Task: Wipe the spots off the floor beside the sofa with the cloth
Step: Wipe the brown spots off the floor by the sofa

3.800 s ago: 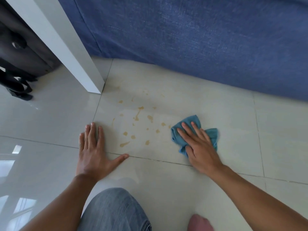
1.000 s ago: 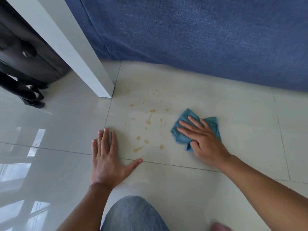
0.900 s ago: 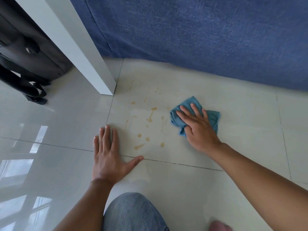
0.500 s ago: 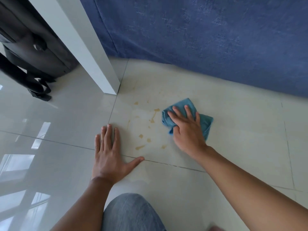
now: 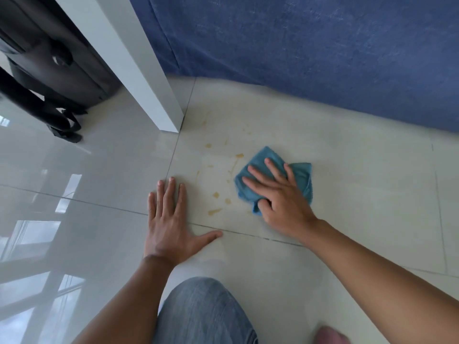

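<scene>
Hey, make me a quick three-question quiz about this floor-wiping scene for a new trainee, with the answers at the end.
1. True or false: the left hand holds the cloth.
2. Multiple choice: the remaining spots lie (A) to the right of the cloth, (B) between the two hands, (C) on the sofa.
3. Fill in: the left hand rests flat on the ____.

Key:
1. False; the right hand presses the cloth down, and the left hand is empty.
2. B
3. floor
</scene>
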Motion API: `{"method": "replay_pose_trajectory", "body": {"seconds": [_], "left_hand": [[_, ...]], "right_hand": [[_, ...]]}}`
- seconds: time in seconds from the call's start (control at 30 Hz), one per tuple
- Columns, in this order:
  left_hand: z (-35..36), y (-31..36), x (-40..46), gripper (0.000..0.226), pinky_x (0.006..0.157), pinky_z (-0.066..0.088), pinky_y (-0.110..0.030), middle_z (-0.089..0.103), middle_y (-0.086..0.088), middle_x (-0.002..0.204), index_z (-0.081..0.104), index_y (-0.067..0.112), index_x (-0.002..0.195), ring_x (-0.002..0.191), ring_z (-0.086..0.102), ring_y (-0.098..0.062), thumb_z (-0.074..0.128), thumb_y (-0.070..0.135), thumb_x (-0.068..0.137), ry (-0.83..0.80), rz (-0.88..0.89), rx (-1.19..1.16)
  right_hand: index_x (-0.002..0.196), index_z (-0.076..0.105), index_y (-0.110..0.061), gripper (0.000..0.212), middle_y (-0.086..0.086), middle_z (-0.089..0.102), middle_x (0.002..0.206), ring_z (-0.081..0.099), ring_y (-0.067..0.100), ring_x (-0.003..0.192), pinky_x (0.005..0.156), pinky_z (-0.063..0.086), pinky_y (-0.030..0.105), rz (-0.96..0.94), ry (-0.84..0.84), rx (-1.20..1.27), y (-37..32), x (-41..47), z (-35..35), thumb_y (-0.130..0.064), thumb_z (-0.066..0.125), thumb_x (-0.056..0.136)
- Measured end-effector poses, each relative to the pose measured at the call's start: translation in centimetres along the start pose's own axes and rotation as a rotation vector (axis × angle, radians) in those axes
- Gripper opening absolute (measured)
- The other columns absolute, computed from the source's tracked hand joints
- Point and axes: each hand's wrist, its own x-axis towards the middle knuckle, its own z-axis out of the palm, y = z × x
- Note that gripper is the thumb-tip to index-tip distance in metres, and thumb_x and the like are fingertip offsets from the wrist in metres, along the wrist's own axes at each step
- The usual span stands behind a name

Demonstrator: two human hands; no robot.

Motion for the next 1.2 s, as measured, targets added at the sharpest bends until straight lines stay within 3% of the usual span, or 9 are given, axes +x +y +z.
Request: {"method": "replay_pose_trajectory", "body": {"seconds": [0.1, 0.27, 0.43, 0.53, 0.63, 0.8, 0.93, 1.03, 1.2], "left_hand": [[0.0, -0.1, 0.0, 0.138, 0.125, 0.004, -0.053, 0.004, -0.015, 0.168, 0.020, 0.004, 0.158, 0.155, -0.008, -0.031, 0.040, 0.101, 0.061, 0.001, -0.001, 0.004], [0.1, 0.1, 0.0, 0.138, 0.125, 0.005, -0.054, 0.004, -0.015, 0.168, 0.019, 0.005, 0.158, 0.155, -0.007, -0.031, 0.037, 0.102, 0.061, -0.001, 0.004, 0.004], [0.0, 0.0, -0.1, 0.137, 0.124, 0.008, -0.055, 0.009, -0.017, 0.167, 0.024, 0.003, 0.156, 0.155, -0.002, -0.033, 0.039, 0.100, 0.062, 0.011, 0.007, -0.010], [0.0, 0.0, 0.1, 0.137, 0.125, 0.006, -0.053, 0.007, -0.016, 0.168, 0.022, 0.004, 0.157, 0.156, -0.004, -0.032, 0.039, 0.101, 0.062, 0.011, 0.005, -0.004], [0.0, 0.0, 0.0, 0.136, 0.125, 0.005, -0.053, 0.007, -0.016, 0.168, 0.022, 0.004, 0.157, 0.156, -0.005, -0.032, 0.039, 0.100, 0.062, 0.015, 0.017, -0.007], [0.1, -0.2, -0.1, 0.135, 0.125, 0.006, -0.053, 0.010, -0.017, 0.167, 0.025, 0.003, 0.156, 0.156, -0.002, -0.032, 0.041, 0.099, 0.063, 0.022, 0.024, -0.019], [0.0, -0.1, 0.0, 0.135, 0.124, 0.006, -0.054, 0.011, -0.017, 0.167, 0.025, 0.003, 0.156, 0.156, -0.002, -0.033, 0.038, 0.100, 0.063, 0.006, 0.025, -0.024], [-0.2, -0.1, 0.0, 0.135, 0.125, 0.004, -0.053, 0.009, -0.017, 0.168, 0.024, 0.003, 0.157, 0.156, -0.004, -0.032, 0.036, 0.101, 0.064, -0.008, 0.023, -0.023], [-0.3, -0.1, -0.1, 0.134, 0.125, 0.002, -0.051, 0.009, -0.016, 0.168, 0.024, 0.004, 0.157, 0.156, -0.003, -0.032, 0.039, 0.100, 0.064, 0.003, 0.024, -0.026]], "right_hand": [[0.141, 0.054, -0.032, 0.058, -0.013, 0.041, 0.155, 0.018, 0.015, 0.152, 0.123, 0.010, 0.050, -0.126, -0.030, 0.017, 1.5, -3.4, -0.2, -0.019, 0.041, 0.086], [0.143, 0.051, -0.030, 0.059, -0.010, 0.038, 0.157, 0.016, 0.020, 0.153, 0.123, 0.005, 0.051, 0.142, 0.068, 0.010, 1.4, -1.2, -0.6, -0.022, 0.035, 0.087], [0.137, 0.059, -0.032, 0.057, -0.013, 0.042, 0.154, 0.019, 0.015, 0.152, 0.123, 0.010, 0.050, -0.207, -0.072, 0.037, 1.4, -5.3, 0.1, -0.016, 0.044, 0.084], [0.132, 0.063, -0.030, 0.057, -0.011, 0.048, 0.150, 0.027, 0.014, 0.149, 0.120, 0.019, 0.053, -0.028, 0.059, 0.075, 3.6, -4.7, -0.5, -0.017, 0.038, 0.083], [0.136, 0.059, -0.030, 0.059, -0.009, 0.045, 0.153, 0.024, 0.022, 0.151, 0.121, 0.012, 0.054, 0.119, 0.063, 0.043, 0.7, -1.8, -0.3, -0.022, 0.033, 0.084], [0.142, 0.053, -0.031, 0.059, -0.014, 0.037, 0.157, 0.015, 0.014, 0.153, 0.124, 0.009, 0.049, -0.233, -0.105, 0.031, 0.4, -5.5, 0.2, -0.016, 0.047, 0.086], [0.147, 0.047, -0.029, 0.062, -0.012, 0.033, 0.159, 0.016, 0.013, 0.152, 0.121, 0.016, 0.050, 0.057, 0.034, 0.002, 3.8, -3.9, -1.0, -0.020, 0.036, 0.086], [0.149, 0.043, -0.029, 0.063, -0.008, 0.031, 0.161, 0.015, 0.024, 0.153, 0.122, 0.011, 0.052, 0.190, 0.045, -0.057, 2.3, 0.0, -0.9, -0.026, 0.029, 0.088], [0.148, 0.043, -0.033, 0.060, -0.011, 0.029, 0.161, 0.011, 0.018, 0.154, 0.124, 0.007, 0.047, -0.102, -0.056, -0.056, -0.7, -2.8, 0.6, -0.021, 0.042, 0.089]]}}
